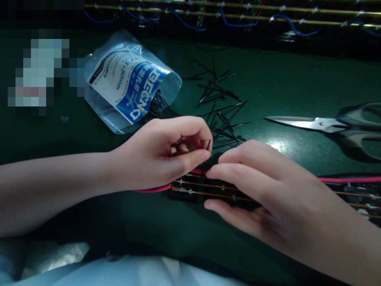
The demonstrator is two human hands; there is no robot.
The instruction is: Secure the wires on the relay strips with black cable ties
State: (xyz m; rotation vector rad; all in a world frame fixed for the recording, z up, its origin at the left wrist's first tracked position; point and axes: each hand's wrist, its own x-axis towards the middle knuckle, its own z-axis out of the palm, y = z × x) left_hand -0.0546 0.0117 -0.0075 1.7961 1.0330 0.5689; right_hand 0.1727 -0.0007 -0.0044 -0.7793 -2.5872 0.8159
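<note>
My left hand [175, 151] is closed, with the tip of a black cable tie [208, 145] pinched between thumb and forefinger. Just below it runs a long, narrow circuit board [220, 187] with brass-coloured bars and shiny solder points. A red wire [351, 180] lies along the board's far edge; a stretch of it passes under my hands. My right hand [268, 190] grips the board across its width, fingertips by the red wire and thumb at the near edge. The lower part of the cable tie is hard to make out between the hands.
Beyond my left hand lies an open plastic bag [119, 83] of cable ties. Loose black cable ties [222, 123] are scattered beside it. Scissors [324, 124] lie at the right, blades pointing left. More boards with blue wires [238, 22] line the far edge of the green table [143, 230].
</note>
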